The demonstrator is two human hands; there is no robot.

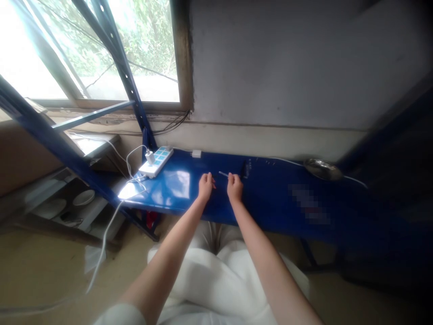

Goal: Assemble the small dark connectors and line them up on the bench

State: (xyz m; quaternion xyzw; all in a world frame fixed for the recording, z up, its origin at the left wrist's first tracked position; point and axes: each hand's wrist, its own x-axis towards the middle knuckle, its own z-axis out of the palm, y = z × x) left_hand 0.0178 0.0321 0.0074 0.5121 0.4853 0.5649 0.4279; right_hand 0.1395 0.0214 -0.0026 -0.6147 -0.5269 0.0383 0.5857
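Both hands are held over the blue tabletop (182, 203), a short gap apart. My left hand (205, 187) is closed in a pinch, with a tiny dark bit showing by its fingertips that is too small to name. Between the thumb and fingers of my right hand (235, 188) is a thin, pale, shiny rod (223, 174), its free end pointing toward my left hand. Just beyond my right hand lies a dark flat item (244, 169) with small pieces (250, 166) beside it.
To the left, a white power strip (156, 163) carries a plugged-in white charger (150, 156) with a trailing cable (105, 234). A white adapter (196, 154) sits near the back edge. Toward the right are several tiny parts (269, 163) and a shiny metal dish (323, 168). A blue upright (125, 67) stands at left.
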